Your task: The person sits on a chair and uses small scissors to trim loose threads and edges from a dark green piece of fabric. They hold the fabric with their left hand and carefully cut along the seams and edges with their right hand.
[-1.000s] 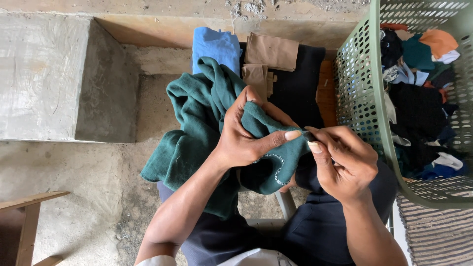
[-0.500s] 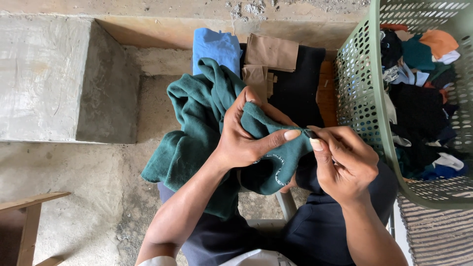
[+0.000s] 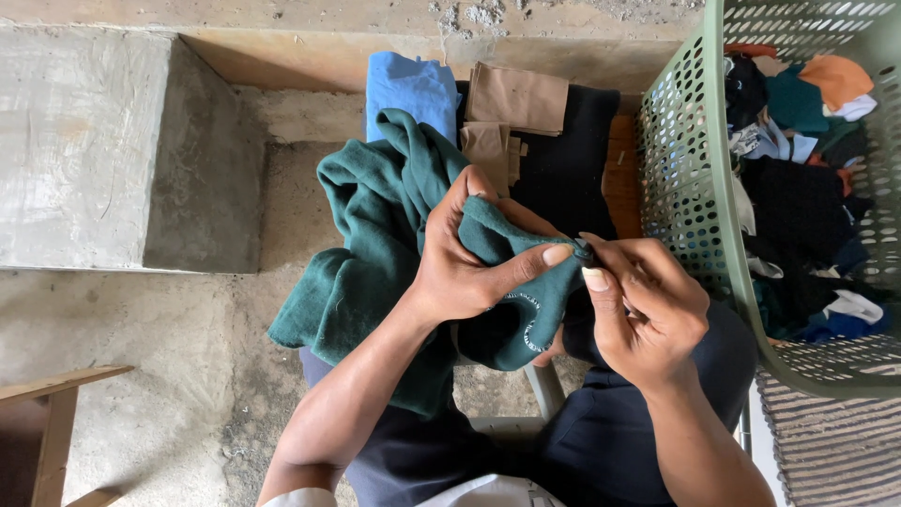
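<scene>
Little has moved since the earlier frames — our left hand (image 3: 460,272) still bunches the green garment (image 3: 375,253) over our lap, and our right hand (image 3: 643,305) pinches its edge, both grips clenched on cloth. We judge it soft, light and floppy, best taken by a hem. Right of us, the green laundry basket (image 3: 694,188) holds mixed clothes; folded pieces (image 3: 511,94) lie farther off.

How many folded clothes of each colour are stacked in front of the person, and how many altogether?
Blue folded cloth: 1
Tan folded cloths: 2
Black folded cloth: 1
Total: 4
The green garment in the hands is not counted.
</scene>
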